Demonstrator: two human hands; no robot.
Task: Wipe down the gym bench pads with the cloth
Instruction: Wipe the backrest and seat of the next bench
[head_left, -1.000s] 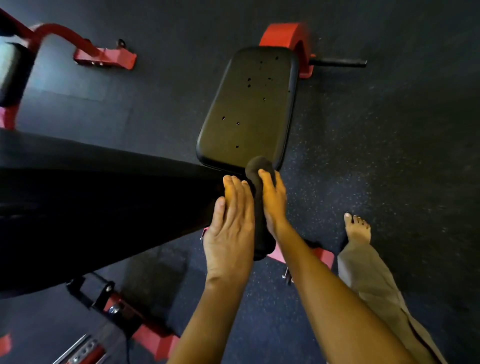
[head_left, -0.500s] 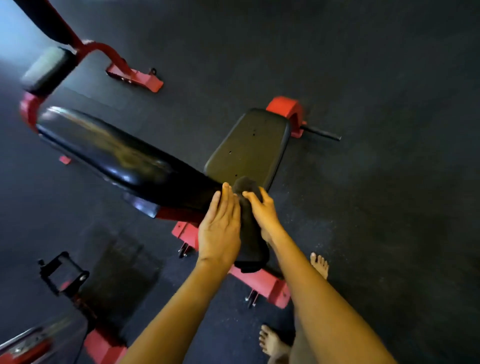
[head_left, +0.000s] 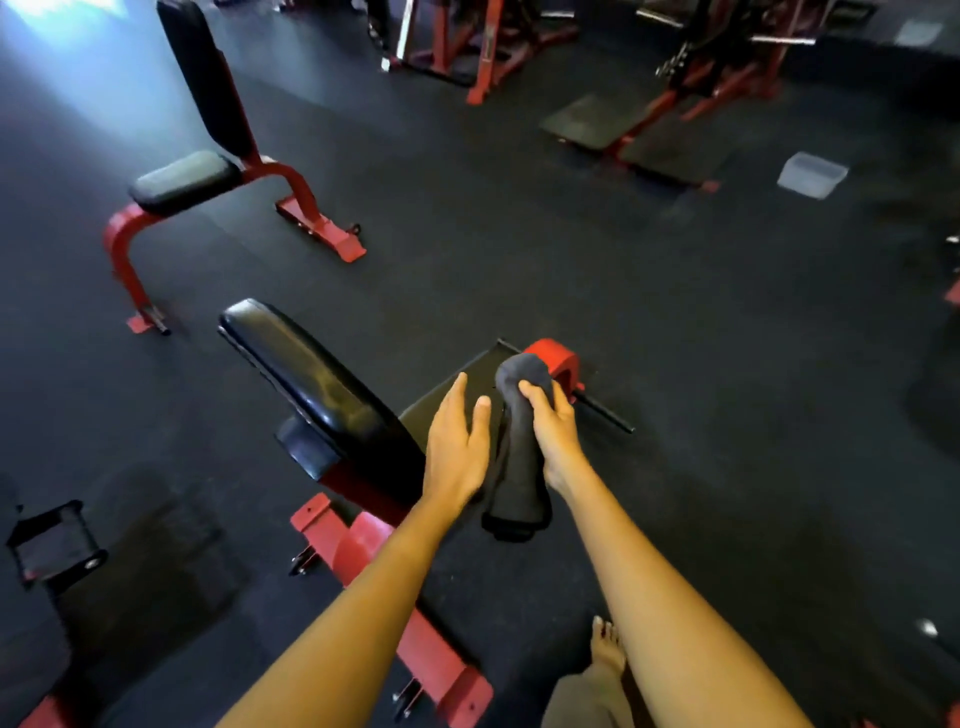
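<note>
Dark gym flooring (head_left: 701, 322) underlies the bench (head_left: 322, 387); right hand (head_left: 555, 434) grips the cloth (head_left: 519, 483).

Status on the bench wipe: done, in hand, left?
Done: nothing provable; no wipe marks show on the glossy black back pad. In hand: the right hand grips the rolled dark grey cloth over the black seat pad, left hand open beside it. Left: that seat pad, likely pads of the far red-framed bench.

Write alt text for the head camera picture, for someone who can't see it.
A person's right hand grips a dark cloth over a gym bench's seat pad, the left hand open beside it. The glossy black back pad slants away left; another red-framed bench stands beyond.
</note>
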